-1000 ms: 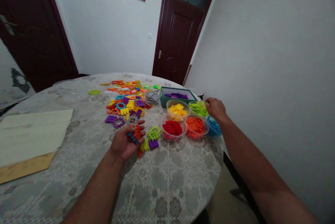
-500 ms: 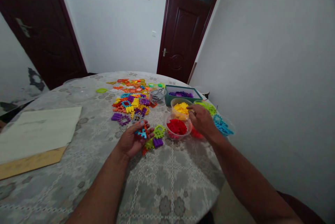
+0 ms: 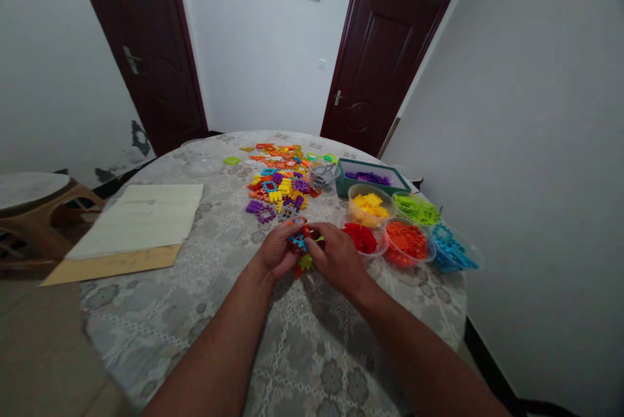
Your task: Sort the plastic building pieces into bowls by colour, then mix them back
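My left hand (image 3: 275,253) is closed around a blue toothed plastic building piece (image 3: 298,243), held just above the table. Against it my right hand (image 3: 340,257) pinches an orange building piece (image 3: 306,230) between thumb and fingers. The fingers hide much of both pieces and I cannot tell whether they are joined. Under the hands lies a lime green building piece (image 3: 306,264), partly covered. Just right of my right hand stands a clear bowl of red pieces (image 3: 359,238).
A mixed heap of building pieces (image 3: 280,191) lies beyond my hands. To the right are bowls of yellow pieces (image 3: 369,204), orange pieces (image 3: 405,240), green pieces (image 3: 416,209) and blue pieces (image 3: 451,247). Behind them sits a teal box (image 3: 402,189). Flat boards (image 3: 141,215) lie left.
My right hand has come from the yellow bowl to my left hand, where the two now meet at the pieces. The view has turned left, bringing a stool into sight.
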The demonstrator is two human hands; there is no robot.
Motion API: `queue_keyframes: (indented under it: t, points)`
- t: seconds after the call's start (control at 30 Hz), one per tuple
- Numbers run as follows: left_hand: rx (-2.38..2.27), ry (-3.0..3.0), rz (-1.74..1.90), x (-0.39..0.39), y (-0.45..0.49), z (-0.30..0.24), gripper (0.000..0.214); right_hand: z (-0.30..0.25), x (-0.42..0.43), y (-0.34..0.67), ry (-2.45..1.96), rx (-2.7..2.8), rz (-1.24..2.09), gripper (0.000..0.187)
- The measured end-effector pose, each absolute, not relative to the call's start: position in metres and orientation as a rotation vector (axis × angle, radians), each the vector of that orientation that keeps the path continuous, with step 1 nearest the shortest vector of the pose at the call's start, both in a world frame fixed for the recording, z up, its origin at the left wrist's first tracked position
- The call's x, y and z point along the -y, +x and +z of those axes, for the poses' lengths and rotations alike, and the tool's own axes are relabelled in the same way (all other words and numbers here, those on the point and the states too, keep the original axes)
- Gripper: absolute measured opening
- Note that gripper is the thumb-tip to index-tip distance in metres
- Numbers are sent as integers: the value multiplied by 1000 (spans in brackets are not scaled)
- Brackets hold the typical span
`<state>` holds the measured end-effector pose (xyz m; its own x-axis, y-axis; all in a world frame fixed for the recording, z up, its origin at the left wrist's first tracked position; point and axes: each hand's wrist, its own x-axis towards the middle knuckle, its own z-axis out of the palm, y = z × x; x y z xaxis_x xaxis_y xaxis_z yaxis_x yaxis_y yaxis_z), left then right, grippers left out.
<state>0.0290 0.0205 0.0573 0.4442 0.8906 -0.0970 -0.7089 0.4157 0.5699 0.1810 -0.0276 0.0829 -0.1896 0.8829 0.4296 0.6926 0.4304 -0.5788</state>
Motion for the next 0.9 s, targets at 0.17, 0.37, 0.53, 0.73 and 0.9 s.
queue_keyframes:
  t: [0.17,0.37,0.53,0.73,0.9]
  points:
    - [-480,505,1043,-20,28,61,21,84,22,186,-1479,1799,265,15]
    - [-634,399,995,-20,23,71,21,102,40,212,-1461,1638,417,31]
    - [-672,331,1001,-23,21,73,17,106,54,257,-1555,1481,369,39]
    - [-679,338,1010,-25,21,76,17,121,64,338,-1767,1358,-23,45]
    - [-687,361,1011,-23,23,79,19,120,72,373,-1931,1394,-136,44]
